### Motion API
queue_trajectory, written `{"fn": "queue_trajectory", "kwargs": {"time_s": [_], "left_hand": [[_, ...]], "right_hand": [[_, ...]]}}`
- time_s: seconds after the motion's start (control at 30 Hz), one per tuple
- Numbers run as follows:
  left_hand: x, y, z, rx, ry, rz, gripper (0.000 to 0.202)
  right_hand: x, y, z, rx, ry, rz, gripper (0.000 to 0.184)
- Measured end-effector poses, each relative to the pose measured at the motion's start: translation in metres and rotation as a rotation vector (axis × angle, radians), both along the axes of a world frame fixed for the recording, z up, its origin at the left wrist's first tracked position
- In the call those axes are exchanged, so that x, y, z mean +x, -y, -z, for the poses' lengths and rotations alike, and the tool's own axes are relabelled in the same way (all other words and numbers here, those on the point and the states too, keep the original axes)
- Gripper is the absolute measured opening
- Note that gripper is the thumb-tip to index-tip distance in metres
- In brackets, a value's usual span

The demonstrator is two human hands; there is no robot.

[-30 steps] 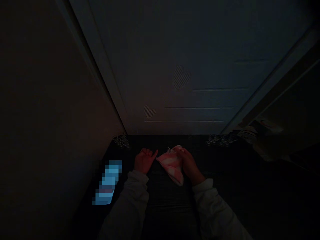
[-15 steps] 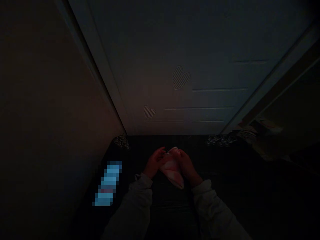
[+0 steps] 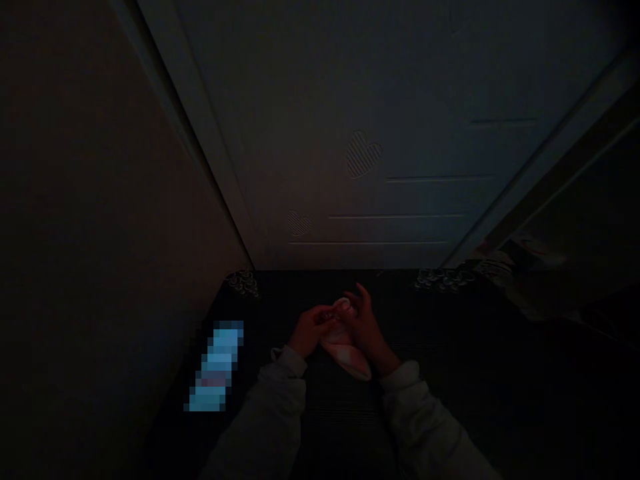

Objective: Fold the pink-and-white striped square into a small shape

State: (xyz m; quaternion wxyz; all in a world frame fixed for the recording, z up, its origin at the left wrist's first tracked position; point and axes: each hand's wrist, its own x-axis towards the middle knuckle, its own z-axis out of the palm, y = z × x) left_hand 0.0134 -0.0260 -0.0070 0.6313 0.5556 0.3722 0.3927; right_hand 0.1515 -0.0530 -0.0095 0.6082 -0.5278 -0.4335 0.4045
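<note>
The scene is very dim. A pink and white checked cloth (image 3: 347,350) lies folded on a dark ribbed surface (image 3: 330,413). My left hand (image 3: 306,331) grips the cloth's upper left edge with its fingers closed. My right hand (image 3: 366,327) holds the cloth's top end, with one or two fingers lifted. Both hands meet at the cloth's far end. Pale sleeves cover both forearms.
A glowing blurred blue object (image 3: 216,367) lies at the left on the dark surface. Small shiny items sit at the back left (image 3: 243,282) and back right (image 3: 443,279). A white door with heart marks (image 3: 363,153) stands behind. Papers (image 3: 515,263) lie at right.
My left hand moved right from the bare surface onto the cloth. Both hands gathered the cloth's far end, and the cloth shifted slightly toward me.
</note>
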Motion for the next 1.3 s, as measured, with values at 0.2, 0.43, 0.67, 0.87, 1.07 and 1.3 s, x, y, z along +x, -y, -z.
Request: {"fn": "queue_trajectory", "kwargs": {"time_s": [0.2, 0.43, 0.67, 0.87, 1.07, 1.3], "left_hand": [[-0.001, 0.000, -0.004, 0.032, -0.040, -0.012, 0.027], [-0.002, -0.001, -0.001, 0.009, 0.019, 0.003, 0.028], [-0.001, -0.001, -0.003, -0.020, 0.051, 0.001, 0.028], [-0.002, -0.001, -0.003, 0.002, 0.027, 0.006, 0.028], [-0.002, -0.001, -0.005, 0.032, -0.001, -0.014, 0.027], [-0.002, -0.002, -0.002, 0.033, 0.004, 0.005, 0.029]], "right_hand": [[0.005, 0.000, 0.001, 0.097, 0.370, 0.048, 0.021], [0.009, 0.003, -0.007, 0.134, 0.598, 0.051, 0.024], [0.008, 0.007, -0.013, 0.143, 0.759, 0.085, 0.025], [0.008, 0.007, -0.014, 0.138, 0.689, 0.066, 0.022], [0.005, 0.008, -0.016, 0.108, 0.433, 0.035, 0.024], [0.004, 0.009, -0.016, 0.098, 0.378, 0.017, 0.027]]}}
